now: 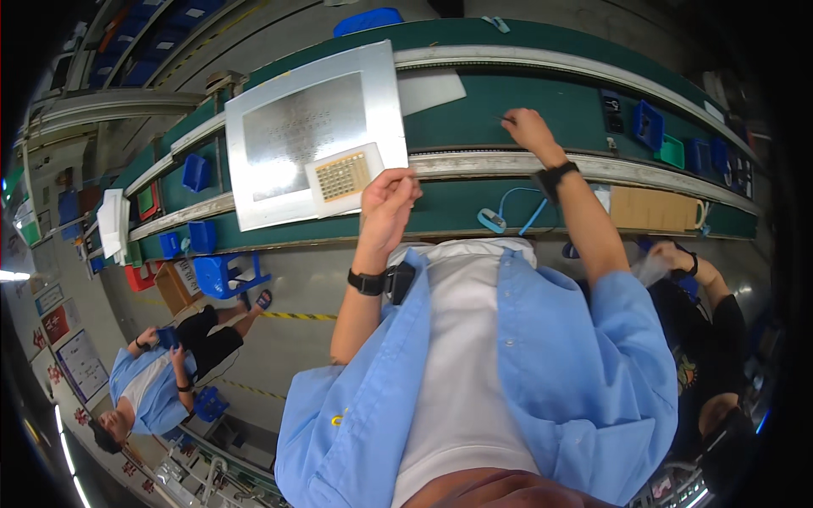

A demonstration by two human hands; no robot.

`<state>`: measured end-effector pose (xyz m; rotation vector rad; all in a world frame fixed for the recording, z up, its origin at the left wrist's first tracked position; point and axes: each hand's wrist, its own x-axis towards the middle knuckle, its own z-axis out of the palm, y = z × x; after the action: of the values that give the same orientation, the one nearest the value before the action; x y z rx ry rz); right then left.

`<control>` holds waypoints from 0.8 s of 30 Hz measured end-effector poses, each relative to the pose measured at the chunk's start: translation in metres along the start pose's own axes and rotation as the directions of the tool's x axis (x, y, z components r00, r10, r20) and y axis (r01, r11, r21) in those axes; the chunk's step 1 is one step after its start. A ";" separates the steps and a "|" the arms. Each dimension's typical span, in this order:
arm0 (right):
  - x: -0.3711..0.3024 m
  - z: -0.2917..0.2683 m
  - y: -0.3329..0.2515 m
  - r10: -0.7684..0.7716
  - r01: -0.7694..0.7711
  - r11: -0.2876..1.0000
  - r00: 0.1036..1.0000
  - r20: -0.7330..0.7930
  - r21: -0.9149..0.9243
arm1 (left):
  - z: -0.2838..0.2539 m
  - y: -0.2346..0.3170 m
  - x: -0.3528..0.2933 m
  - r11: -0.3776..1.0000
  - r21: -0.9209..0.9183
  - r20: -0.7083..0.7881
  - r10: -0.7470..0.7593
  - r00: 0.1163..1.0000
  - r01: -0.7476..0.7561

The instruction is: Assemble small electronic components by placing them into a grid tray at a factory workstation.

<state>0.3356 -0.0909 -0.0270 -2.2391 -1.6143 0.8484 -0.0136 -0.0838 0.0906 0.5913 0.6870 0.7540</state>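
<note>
My left hand (389, 206) is closed, with thumb and fingers bent together, just right of a white tray (315, 180) that holds rows of small yellowish pieces (343, 178). Whether anything is in its fingers I cannot make out. That tray lies tilted on the lower right corner of a large silver metal plate (318, 63), which has a duller grey, dotted panel (305, 118) in its middle. Farther right, above the green bench top, my right hand (531, 134) is closed in a pinch. A small thin dark thing (503, 120) shows at its fingertips, too small to name.
A metal rail (474, 164) runs along the green bench (474, 110). A blue device with a cord (492, 220) lies on the near side, left of a cardboard piece (654, 208). Blue bins (649, 125) stand right. One person (703, 322) works nearby; another (161, 372) sits left.
</note>
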 end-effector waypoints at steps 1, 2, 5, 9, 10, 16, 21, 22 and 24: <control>0.011 0.010 0.007 0.005 -0.005 1.000 1.000 -0.005 0.014 | -0.004 0.000 -0.004 1.000 -0.026 -0.008 0.012 1.000 -0.012; 0.017 0.016 0.018 0.018 -0.018 1.000 1.000 -0.006 0.000 | -0.006 -0.002 -0.007 0.998 -0.052 -0.016 0.019 1.000 -0.019; 0.021 0.036 0.009 0.059 -0.073 0.988 0.993 -0.100 -0.133 | -0.015 -0.013 -0.013 0.995 -0.095 -0.040 0.019 0.999 -0.023; -0.028 0.011 -0.113 -0.414 0.507 0.818 0.848 -0.331 0.274 | -0.031 -0.011 -0.022 0.987 -0.131 -0.133 0.071 0.989 -0.088; -0.054 0.003 -0.141 -0.464 0.557 0.763 0.826 -0.321 0.328 | -0.028 -0.013 -0.018 0.985 -0.153 -0.132 0.053 0.990 -0.073; -0.105 0.024 -0.201 -0.563 0.646 0.622 0.762 -0.320 0.443 | -0.025 -0.024 -0.019 0.970 -0.205 -0.262 0.077 0.962 -0.133; -0.098 0.042 -0.222 -0.570 0.646 0.640 0.762 -0.307 0.416 | -0.037 -0.022 -0.029 0.938 -0.287 -0.329 0.092 0.940 -0.192; -0.097 0.045 -0.227 -0.572 0.641 0.640 0.766 -0.295 0.424 | -0.040 -0.021 -0.031 0.933 -0.302 -0.343 0.087 0.935 -0.197; -0.095 0.054 -0.237 -0.559 0.605 0.644 0.790 -0.252 0.469 | -0.046 -0.018 -0.034 0.920 -0.328 -0.345 0.095 0.934 -0.215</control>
<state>0.0991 -0.1023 0.0819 -1.2307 -1.6476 0.8510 -0.0588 -0.1103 0.0605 0.1840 0.7829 1.1161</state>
